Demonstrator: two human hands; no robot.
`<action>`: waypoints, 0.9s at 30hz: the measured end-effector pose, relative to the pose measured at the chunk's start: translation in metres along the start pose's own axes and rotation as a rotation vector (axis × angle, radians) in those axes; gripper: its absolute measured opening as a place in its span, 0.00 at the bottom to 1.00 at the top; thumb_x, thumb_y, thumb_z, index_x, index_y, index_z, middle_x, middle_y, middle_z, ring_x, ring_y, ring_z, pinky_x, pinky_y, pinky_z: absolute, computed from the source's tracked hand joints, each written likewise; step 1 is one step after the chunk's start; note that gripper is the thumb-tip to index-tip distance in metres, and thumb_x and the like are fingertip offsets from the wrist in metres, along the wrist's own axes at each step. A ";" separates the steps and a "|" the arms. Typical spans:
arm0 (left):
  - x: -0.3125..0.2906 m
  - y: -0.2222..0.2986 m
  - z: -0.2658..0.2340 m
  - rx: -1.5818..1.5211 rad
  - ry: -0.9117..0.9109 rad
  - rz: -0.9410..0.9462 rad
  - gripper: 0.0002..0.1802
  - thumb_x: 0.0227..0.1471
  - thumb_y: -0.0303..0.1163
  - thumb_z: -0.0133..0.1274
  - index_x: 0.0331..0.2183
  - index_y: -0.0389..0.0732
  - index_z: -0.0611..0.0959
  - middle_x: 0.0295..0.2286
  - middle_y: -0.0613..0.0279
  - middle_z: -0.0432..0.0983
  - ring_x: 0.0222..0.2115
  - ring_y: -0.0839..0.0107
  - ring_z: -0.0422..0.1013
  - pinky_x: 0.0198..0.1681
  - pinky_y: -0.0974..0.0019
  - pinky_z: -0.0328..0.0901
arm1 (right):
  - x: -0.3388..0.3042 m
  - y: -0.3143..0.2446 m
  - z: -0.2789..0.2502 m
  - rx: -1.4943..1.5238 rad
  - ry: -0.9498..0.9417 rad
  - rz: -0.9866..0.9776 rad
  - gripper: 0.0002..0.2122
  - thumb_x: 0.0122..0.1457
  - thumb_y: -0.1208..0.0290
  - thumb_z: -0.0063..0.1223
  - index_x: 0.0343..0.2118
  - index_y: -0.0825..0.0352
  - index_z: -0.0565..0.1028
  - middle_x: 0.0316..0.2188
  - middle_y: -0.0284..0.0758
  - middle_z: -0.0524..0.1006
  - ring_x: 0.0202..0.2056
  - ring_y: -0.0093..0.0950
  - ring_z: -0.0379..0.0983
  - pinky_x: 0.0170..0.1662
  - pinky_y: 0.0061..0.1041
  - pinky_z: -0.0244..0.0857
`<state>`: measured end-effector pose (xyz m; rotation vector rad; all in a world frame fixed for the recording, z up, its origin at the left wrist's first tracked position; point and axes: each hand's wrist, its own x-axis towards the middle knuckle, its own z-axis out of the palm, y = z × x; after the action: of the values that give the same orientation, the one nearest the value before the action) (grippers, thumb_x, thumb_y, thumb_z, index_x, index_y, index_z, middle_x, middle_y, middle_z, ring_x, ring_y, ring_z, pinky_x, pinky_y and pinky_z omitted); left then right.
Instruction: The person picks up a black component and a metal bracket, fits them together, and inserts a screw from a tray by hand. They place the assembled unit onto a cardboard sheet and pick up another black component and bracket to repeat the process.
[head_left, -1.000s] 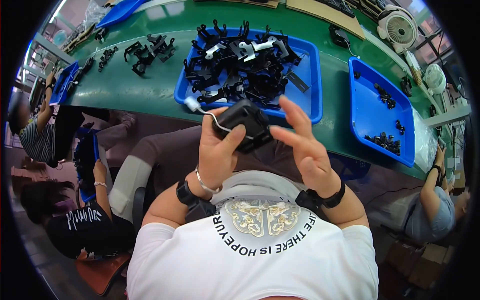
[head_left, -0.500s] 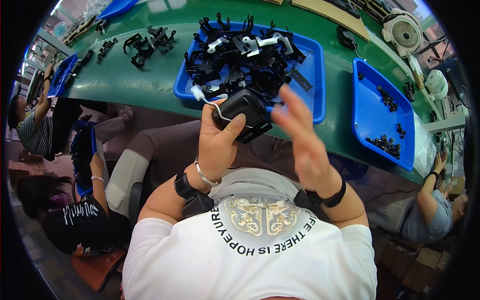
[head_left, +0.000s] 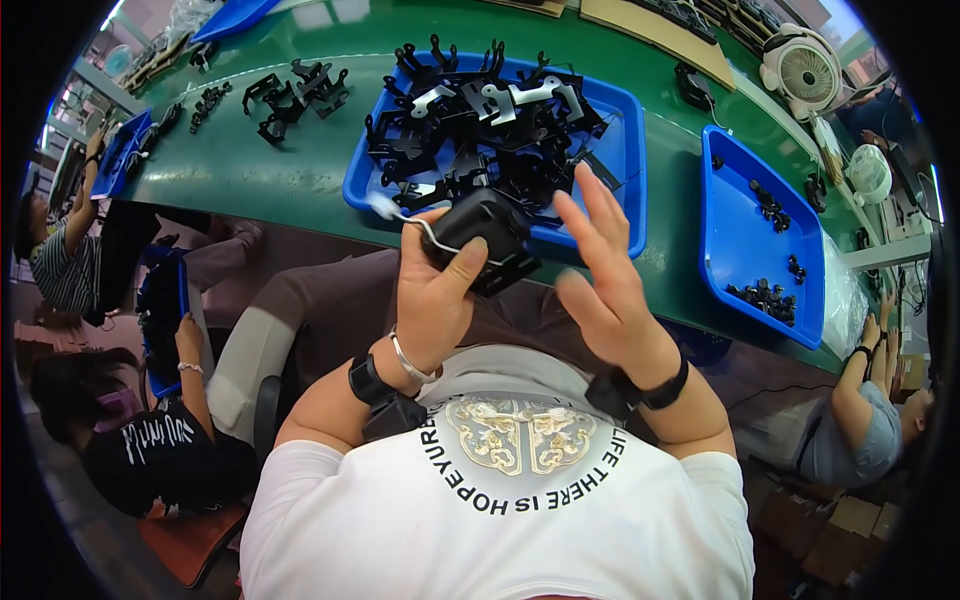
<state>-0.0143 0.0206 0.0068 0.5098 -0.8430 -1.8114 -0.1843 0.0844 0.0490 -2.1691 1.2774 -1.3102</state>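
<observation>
My left hand (head_left: pixel 436 300) grips a black box-shaped device (head_left: pixel 484 232) with its thumb across the front. A thin white cable (head_left: pixel 414 222) runs over the device and ends in a white plug (head_left: pixel 382 205) that sticks out to the left. Along the device's lower right edge sits a dark slotted bracket, partly hidden. My right hand (head_left: pixel 612 290) is held up just right of the device, fingers spread and nothing in it. Beyond both hands a blue tray (head_left: pixel 632 130) holds a heap of black metal brackets (head_left: pixel 480 130), a few of them silvery.
Loose black brackets (head_left: pixel 296 98) lie on the green table (head_left: pixel 230 170) at left. A second blue tray (head_left: pixel 722 240) with small black parts stands at right. Fans (head_left: pixel 806 70) line the far right edge. Co-workers sit on both sides, one near at left (head_left: pixel 160 440).
My right hand has turned and its fingers have spread a little away from the device. My left hand still holds the device, now shifted slightly, with the plug swinging.
</observation>
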 end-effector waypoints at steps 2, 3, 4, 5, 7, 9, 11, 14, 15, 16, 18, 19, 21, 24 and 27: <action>-0.001 0.005 0.000 0.021 -0.006 0.015 0.20 0.50 0.23 0.51 0.44 0.42 0.63 0.38 0.62 0.68 0.39 0.74 0.67 0.42 0.70 0.66 | -0.002 0.001 0.007 0.074 -0.095 0.020 0.28 0.50 0.65 0.44 0.56 0.71 0.59 0.60 0.47 0.50 0.62 0.43 0.40 0.61 0.36 0.32; -0.003 0.007 0.000 0.043 -0.010 0.030 0.20 0.50 0.22 0.51 0.44 0.42 0.63 0.38 0.62 0.68 0.38 0.74 0.67 0.41 0.70 0.66 | -0.004 0.002 0.009 0.111 -0.143 0.031 0.28 0.50 0.66 0.44 0.56 0.70 0.59 0.60 0.47 0.50 0.62 0.43 0.40 0.61 0.36 0.32; -0.004 0.008 0.001 0.065 -0.014 0.045 0.20 0.50 0.22 0.51 0.44 0.42 0.63 0.38 0.62 0.68 0.38 0.74 0.67 0.41 0.70 0.66 | -0.004 0.005 0.009 0.110 -0.143 0.034 0.28 0.50 0.66 0.44 0.56 0.70 0.59 0.60 0.47 0.50 0.62 0.43 0.40 0.61 0.36 0.32; -0.005 0.007 0.002 0.064 -0.015 0.042 0.20 0.50 0.22 0.51 0.44 0.42 0.63 0.38 0.62 0.68 0.38 0.74 0.67 0.41 0.70 0.66 | -0.001 0.009 0.008 0.048 -0.110 0.088 0.27 0.51 0.65 0.43 0.56 0.70 0.60 0.60 0.47 0.50 0.62 0.43 0.40 0.61 0.36 0.32; -0.005 -0.001 0.002 0.025 0.009 0.030 0.20 0.50 0.22 0.51 0.44 0.42 0.63 0.39 0.62 0.67 0.38 0.74 0.67 0.42 0.70 0.66 | 0.002 0.014 0.006 -0.076 -0.043 0.195 0.27 0.53 0.62 0.43 0.55 0.69 0.60 0.60 0.47 0.50 0.62 0.43 0.40 0.61 0.36 0.32; -0.003 0.001 0.003 0.010 0.019 0.022 0.20 0.50 0.22 0.50 0.44 0.42 0.63 0.39 0.62 0.67 0.38 0.74 0.67 0.42 0.70 0.66 | 0.000 0.007 0.005 -0.011 -0.079 0.105 0.27 0.54 0.60 0.42 0.55 0.69 0.60 0.60 0.47 0.50 0.62 0.43 0.41 0.61 0.37 0.32; -0.002 0.011 0.005 0.003 0.005 0.018 0.20 0.50 0.22 0.50 0.44 0.42 0.63 0.38 0.62 0.67 0.38 0.74 0.68 0.42 0.70 0.66 | -0.002 -0.001 0.005 0.120 -0.154 -0.082 0.27 0.56 0.56 0.41 0.55 0.69 0.61 0.60 0.47 0.49 0.61 0.44 0.41 0.61 0.37 0.32; -0.004 0.010 0.007 -0.008 0.004 0.017 0.20 0.50 0.21 0.50 0.44 0.42 0.63 0.38 0.63 0.67 0.38 0.74 0.68 0.42 0.70 0.66 | -0.001 0.006 0.007 -0.175 -0.070 0.053 0.28 0.55 0.55 0.45 0.54 0.71 0.62 0.59 0.49 0.50 0.59 0.46 0.43 0.59 0.39 0.37; -0.005 0.007 0.007 -0.018 0.007 0.017 0.21 0.50 0.21 0.50 0.44 0.42 0.63 0.38 0.63 0.67 0.38 0.74 0.68 0.42 0.69 0.66 | -0.001 0.007 0.007 -0.324 -0.028 0.120 0.28 0.55 0.54 0.46 0.53 0.72 0.62 0.59 0.50 0.51 0.59 0.47 0.45 0.58 0.40 0.39; -0.006 0.007 0.008 -0.029 0.011 0.017 0.21 0.50 0.21 0.50 0.45 0.42 0.62 0.38 0.63 0.67 0.38 0.75 0.67 0.42 0.69 0.66 | -0.001 0.005 0.007 -0.322 -0.027 0.119 0.28 0.55 0.54 0.46 0.53 0.72 0.62 0.59 0.50 0.51 0.59 0.47 0.45 0.58 0.40 0.39; -0.006 0.009 0.009 -0.013 0.000 0.017 0.21 0.50 0.21 0.50 0.45 0.43 0.62 0.39 0.63 0.67 0.38 0.75 0.67 0.42 0.70 0.66 | -0.003 -0.004 0.006 -0.210 -0.045 0.010 0.29 0.55 0.53 0.45 0.53 0.72 0.62 0.59 0.49 0.51 0.58 0.46 0.46 0.58 0.40 0.40; -0.006 0.010 0.009 0.002 -0.011 0.015 0.21 0.50 0.21 0.50 0.45 0.43 0.62 0.39 0.63 0.67 0.38 0.75 0.67 0.42 0.70 0.66 | -0.005 -0.007 0.006 -0.155 -0.054 -0.043 0.30 0.55 0.52 0.45 0.53 0.72 0.62 0.59 0.49 0.52 0.58 0.46 0.46 0.57 0.40 0.41; -0.008 0.010 0.010 0.017 -0.023 0.011 0.21 0.50 0.21 0.50 0.45 0.43 0.62 0.39 0.63 0.67 0.38 0.75 0.67 0.42 0.70 0.66 | -0.006 -0.006 0.010 -0.127 -0.056 -0.008 0.29 0.56 0.53 0.43 0.53 0.72 0.61 0.59 0.49 0.51 0.59 0.46 0.45 0.58 0.40 0.39; -0.012 0.005 0.008 0.020 -0.038 0.066 0.20 0.51 0.21 0.49 0.45 0.43 0.62 0.38 0.63 0.67 0.38 0.76 0.67 0.42 0.70 0.66 | -0.007 -0.004 0.013 -0.070 -0.061 0.056 0.28 0.57 0.54 0.41 0.55 0.71 0.60 0.60 0.49 0.48 0.60 0.45 0.42 0.60 0.38 0.35; -0.011 0.005 0.008 0.056 -0.025 0.033 0.20 0.51 0.21 0.49 0.44 0.43 0.62 0.38 0.64 0.67 0.38 0.76 0.67 0.42 0.71 0.66 | -0.007 -0.004 0.006 -0.205 0.034 -0.019 0.27 0.57 0.57 0.41 0.55 0.71 0.60 0.60 0.48 0.48 0.60 0.45 0.43 0.60 0.38 0.36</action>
<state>-0.0125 0.0327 0.0158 0.5073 -0.9159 -1.7710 -0.1782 0.0912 0.0440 -2.3090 1.4657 -1.2788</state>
